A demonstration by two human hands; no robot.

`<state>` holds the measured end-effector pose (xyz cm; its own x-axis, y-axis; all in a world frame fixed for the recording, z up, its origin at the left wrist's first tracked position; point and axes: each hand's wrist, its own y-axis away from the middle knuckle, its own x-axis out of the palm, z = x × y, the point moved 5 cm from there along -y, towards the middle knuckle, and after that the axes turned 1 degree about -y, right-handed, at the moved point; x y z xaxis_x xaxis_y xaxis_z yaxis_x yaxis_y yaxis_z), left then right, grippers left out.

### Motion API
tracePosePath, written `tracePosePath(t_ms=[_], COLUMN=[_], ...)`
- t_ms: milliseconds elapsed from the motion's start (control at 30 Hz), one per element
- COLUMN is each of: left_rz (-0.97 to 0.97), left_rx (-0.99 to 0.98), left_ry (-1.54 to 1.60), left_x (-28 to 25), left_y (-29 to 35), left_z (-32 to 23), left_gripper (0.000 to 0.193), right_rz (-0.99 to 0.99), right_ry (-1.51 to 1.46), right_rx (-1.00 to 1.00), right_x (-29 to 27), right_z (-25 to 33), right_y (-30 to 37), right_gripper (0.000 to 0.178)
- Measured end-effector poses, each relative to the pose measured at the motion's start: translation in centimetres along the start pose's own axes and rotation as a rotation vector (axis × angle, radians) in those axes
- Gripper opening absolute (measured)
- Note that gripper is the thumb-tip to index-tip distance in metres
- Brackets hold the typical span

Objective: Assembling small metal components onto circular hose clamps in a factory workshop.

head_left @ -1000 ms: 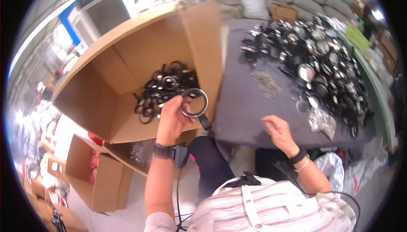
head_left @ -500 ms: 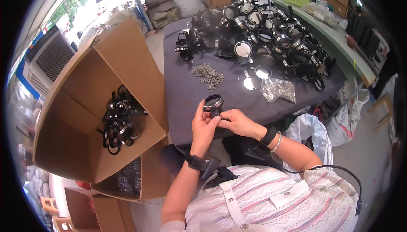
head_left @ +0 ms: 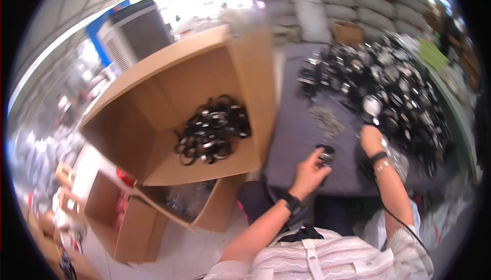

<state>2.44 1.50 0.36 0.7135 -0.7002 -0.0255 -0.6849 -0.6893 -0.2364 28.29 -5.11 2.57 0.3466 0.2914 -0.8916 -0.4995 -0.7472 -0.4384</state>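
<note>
L hand (head_left: 309, 170) grip pinching black ring clamp (head_left: 325, 153); R hand (head_left: 370, 137) at clamp pile (head_left: 399, 95), grip state unclear.

A small black ring-shaped clamp (head_left: 324, 154) sat gripped in the left hand (head_left: 308, 172), raised over the grey counter (head_left: 296, 142) at its six o'clock edge.

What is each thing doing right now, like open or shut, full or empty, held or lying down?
Big box: open, tipped on its side, part full of black rings.
Small ring: held in the left hand.
Right hand: reaching into the ring pile, grip unclear.
Screws: loose heap on the grey table.
Lower box: open.
</note>
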Motion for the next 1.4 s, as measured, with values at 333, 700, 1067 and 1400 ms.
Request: tracePosePath(t_ms=[333,700,1067,1400], left_rz=[-0.013,0.053,0.057,0.044], left_rx=[-0.042,-0.036,-0.058,-0.086], left_ry=[0.049,0.154,0.166,0.108], left_x=[-0.4,-0.2,-0.3,-0.3], left_y=[-0.3,-0.6,-0.5,-0.7], left_z=[0.8,0.0,0.1,0.1], left_gripper=[0.054,0.073,0.071,0.037], right_rz=[-0.060,-0.326,-0.367,-0.413], right_ry=[-0.318,-0.836,-0.741,-0.734], right_rx=[0.187,-0.268,-0.421,-0.433], right_x=[-3.2,-12.2,-9.5,-10.0], right_z=[-0.6,7.6,12.0,11.9], right_y=[0.4,5.2,7.6,7.5], right_gripper=[0.015,0.009,0.016,0.016])
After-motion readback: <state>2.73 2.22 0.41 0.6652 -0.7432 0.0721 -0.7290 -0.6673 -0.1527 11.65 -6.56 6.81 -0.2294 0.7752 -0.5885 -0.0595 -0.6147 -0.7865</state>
